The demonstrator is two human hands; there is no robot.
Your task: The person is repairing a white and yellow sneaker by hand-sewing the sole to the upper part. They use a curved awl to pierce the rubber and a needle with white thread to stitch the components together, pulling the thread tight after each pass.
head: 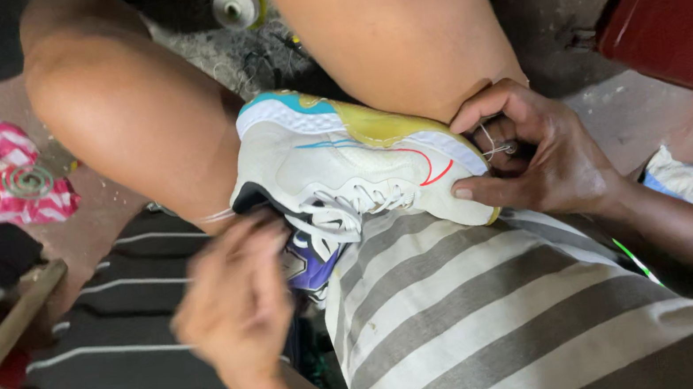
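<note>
- Sneaker: smooth white leather-like upper, matt.
- Thread at the right fingers: thin, pale.
- Striped shorts: soft woven cloth.
- Floor: rough concrete.

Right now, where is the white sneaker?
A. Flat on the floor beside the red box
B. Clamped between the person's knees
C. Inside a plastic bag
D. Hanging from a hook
B: the white sneaker sits wedged between the two bare knees, with the right hand gripping its end.

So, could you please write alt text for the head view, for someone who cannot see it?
A white sneaker is clamped between a seated person's bare knees; the right hand grips its toe end and pinches thread. The blurred left hand is raised beside the laces, over a black mat.
</note>
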